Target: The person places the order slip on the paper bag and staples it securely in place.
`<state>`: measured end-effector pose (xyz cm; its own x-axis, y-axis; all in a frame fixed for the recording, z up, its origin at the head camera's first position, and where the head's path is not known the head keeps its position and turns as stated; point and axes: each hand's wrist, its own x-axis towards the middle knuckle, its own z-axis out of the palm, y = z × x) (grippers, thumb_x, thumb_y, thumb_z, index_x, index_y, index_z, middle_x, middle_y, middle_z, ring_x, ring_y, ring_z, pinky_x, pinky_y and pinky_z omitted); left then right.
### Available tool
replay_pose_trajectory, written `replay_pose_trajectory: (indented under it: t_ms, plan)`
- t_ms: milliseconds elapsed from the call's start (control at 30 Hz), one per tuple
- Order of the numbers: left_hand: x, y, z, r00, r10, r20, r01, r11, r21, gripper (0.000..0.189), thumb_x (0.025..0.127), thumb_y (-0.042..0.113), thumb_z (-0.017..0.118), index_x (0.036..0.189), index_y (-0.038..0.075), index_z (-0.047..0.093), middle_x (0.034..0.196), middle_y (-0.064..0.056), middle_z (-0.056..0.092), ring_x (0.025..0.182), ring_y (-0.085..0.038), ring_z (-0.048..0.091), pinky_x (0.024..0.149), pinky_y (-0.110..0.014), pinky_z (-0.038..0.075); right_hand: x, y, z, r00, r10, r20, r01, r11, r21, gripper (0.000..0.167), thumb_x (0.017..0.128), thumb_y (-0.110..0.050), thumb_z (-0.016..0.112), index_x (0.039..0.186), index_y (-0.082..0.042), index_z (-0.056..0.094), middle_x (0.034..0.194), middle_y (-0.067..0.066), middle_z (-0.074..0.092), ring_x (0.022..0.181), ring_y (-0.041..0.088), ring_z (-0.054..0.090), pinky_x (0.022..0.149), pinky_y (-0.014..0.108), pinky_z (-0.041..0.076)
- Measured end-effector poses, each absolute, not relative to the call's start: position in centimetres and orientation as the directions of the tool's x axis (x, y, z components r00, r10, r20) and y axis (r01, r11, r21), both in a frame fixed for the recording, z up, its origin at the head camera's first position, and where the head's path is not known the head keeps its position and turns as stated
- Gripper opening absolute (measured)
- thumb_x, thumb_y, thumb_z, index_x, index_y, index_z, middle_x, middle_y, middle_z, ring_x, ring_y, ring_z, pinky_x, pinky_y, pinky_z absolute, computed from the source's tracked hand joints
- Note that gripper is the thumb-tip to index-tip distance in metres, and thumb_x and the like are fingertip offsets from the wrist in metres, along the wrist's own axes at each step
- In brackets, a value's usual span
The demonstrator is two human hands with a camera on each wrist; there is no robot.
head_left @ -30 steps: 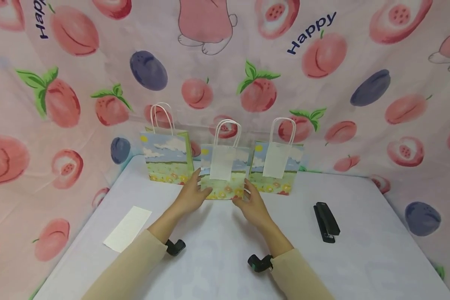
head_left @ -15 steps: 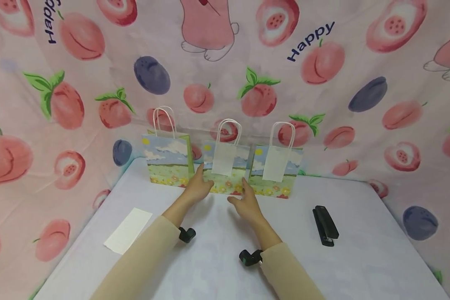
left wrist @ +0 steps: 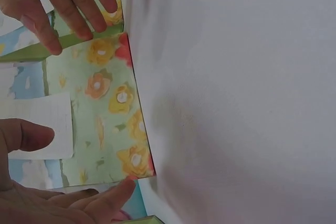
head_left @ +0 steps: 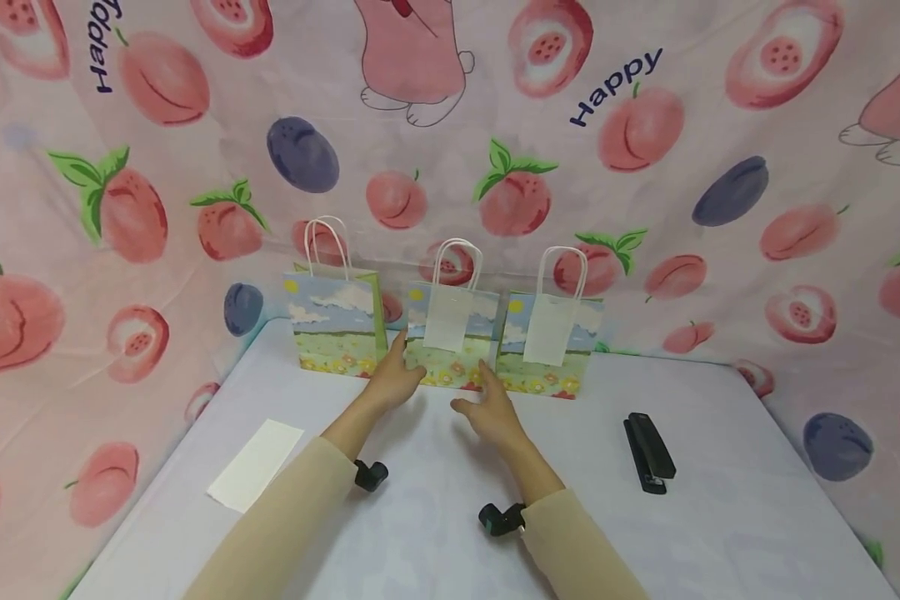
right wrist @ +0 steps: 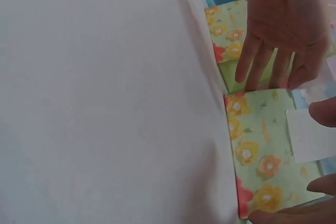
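Observation:
A middle paper gift bag [head_left: 450,367] with a meadow print and white handles stands upright against the back cloth. A white paper card [head_left: 447,321] hangs at its front. My left hand [head_left: 395,381] lies along the bag's left side, fingers extended; in the left wrist view a fingertip is at its bottom corner. At the right side is my right hand [head_left: 492,414], fingers spread and mostly straight; whether it touches the bag I cannot tell. Neither hand grips anything. A right gift bag [head_left: 551,379], also with a card, and a left gift bag [head_left: 333,325] without a visible card flank it.
A white card [head_left: 257,465] lies at the left of the white table [head_left: 435,533], partly beside the left sleeve. A black stapler [head_left: 649,452] lies on the right. Fruit-printed cloth [head_left: 450,150] hangs behind the bags.
The middle bag has been moved back toward the cloth, roughly into line with the other two. My hands moved forward with it, and the right hand has since eased slightly off to the left.

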<state>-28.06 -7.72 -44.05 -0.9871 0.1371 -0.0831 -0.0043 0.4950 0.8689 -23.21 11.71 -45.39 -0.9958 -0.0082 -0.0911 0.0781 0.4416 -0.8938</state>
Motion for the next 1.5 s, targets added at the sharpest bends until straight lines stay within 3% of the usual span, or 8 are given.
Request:
replay_pose_trajectory:
  t_ms: [133, 300, 367, 600, 967, 1200, 1500]
  plan:
    - [-27.1, -8.2, -43.9, -0.985, 0.142, -0.096, -0.016, 0.483, 0.876, 0.091, 0.097, 0.023, 0.056, 0.168, 0.013, 0.000, 0.172, -0.019, 0.019, 0.151, -0.046, 0.034, 0.109, -0.058, 0.046, -22.2, 11.3, -44.8, -0.997, -0.018, -0.072, 0.055, 0.469, -0.881, 0.088, 0.092, -0.020, 0.073, 0.164, -0.008, 0.024, 0.170, 0.022, 0.022, 0.157, 0.046, 0.020, 0.124, 0.067, 0.022]
    - [-25.3, -9.3, -43.5, -0.976, 0.191, -0.102, 0.003, 0.482, 0.876, 0.088, 0.100, 0.027, 0.058, 0.168, 0.017, 0.003, 0.174, -0.013, 0.016, 0.154, -0.044, 0.030, 0.116, -0.063, 0.039, -21.0, 10.5, -43.8, -0.996, -0.064, -0.058, 0.024, 0.443, -0.896, 0.085, 0.092, -0.022, 0.075, 0.162, -0.005, 0.030, 0.168, 0.021, 0.025, 0.156, 0.045, 0.024, 0.121, 0.067, 0.027]
    - [-24.7, -9.9, -43.4, -0.973, 0.203, -0.108, 0.008, 0.500, 0.866, 0.087, 0.101, 0.031, 0.060, 0.168, 0.018, 0.006, 0.174, -0.012, 0.017, 0.155, -0.043, 0.030, 0.118, -0.065, 0.035, -20.8, 10.0, -43.5, -0.993, -0.103, -0.061, 0.011, 0.428, -0.904, 0.085, 0.092, -0.023, 0.075, 0.162, -0.007, 0.030, 0.168, 0.020, 0.027, 0.155, 0.045, 0.027, 0.120, 0.067, 0.030]
    - [-22.9, -12.4, -43.3, -0.968, 0.241, -0.078, 0.068, 0.542, 0.837, 0.077, 0.104, 0.033, 0.060, 0.165, 0.012, 0.019, 0.167, -0.019, 0.034, 0.149, -0.045, 0.040, 0.116, -0.064, 0.039, -21.0, 8.5, -43.4, -0.968, -0.230, -0.098, 0.000, 0.391, -0.920, 0.087, 0.092, -0.026, 0.076, 0.164, -0.014, 0.029, 0.170, 0.014, 0.028, 0.155, 0.041, 0.031, 0.116, 0.066, 0.038]
    - [-21.3, -18.2, -42.9, -0.985, 0.167, -0.031, 0.066, 0.544, 0.836, 0.069, 0.107, 0.030, 0.058, 0.163, 0.007, 0.025, 0.158, -0.022, 0.044, 0.141, -0.045, 0.050, 0.109, -0.059, 0.048, -22.9, 5.3, -43.9, -0.923, -0.362, -0.132, 0.005, 0.332, -0.943, 0.087, 0.092, -0.025, 0.077, 0.164, -0.020, 0.029, 0.166, 0.007, 0.039, 0.154, 0.033, 0.037, 0.118, 0.059, 0.039]
    - [-22.0, -21.5, -42.2, -0.996, 0.081, 0.033, 0.074, 0.568, 0.820, 0.066, 0.108, 0.025, 0.054, 0.162, 0.002, 0.023, 0.157, -0.026, 0.042, 0.142, -0.050, 0.045, 0.110, -0.061, 0.046, -24.3, 3.1, -43.2, -0.907, -0.402, -0.122, -0.018, 0.326, -0.945, 0.089, 0.091, -0.025, 0.077, 0.165, -0.024, 0.028, 0.166, 0.004, 0.040, 0.153, 0.031, 0.039, 0.119, 0.056, 0.040]
    - [-26.1, -24.4, -42.2, -0.999, -0.034, 0.041, 0.011, 0.628, 0.778, 0.075, 0.106, 0.024, 0.052, 0.162, -0.006, 0.013, 0.160, -0.035, 0.031, 0.142, -0.055, 0.040, 0.112, -0.065, 0.042, -26.2, 1.3, -42.6, -0.912, -0.391, -0.121, -0.027, 0.352, -0.936, 0.092, 0.091, -0.026, 0.078, 0.166, -0.028, 0.023, 0.168, 0.001, 0.035, 0.154, 0.028, 0.038, 0.119, 0.053, 0.040]
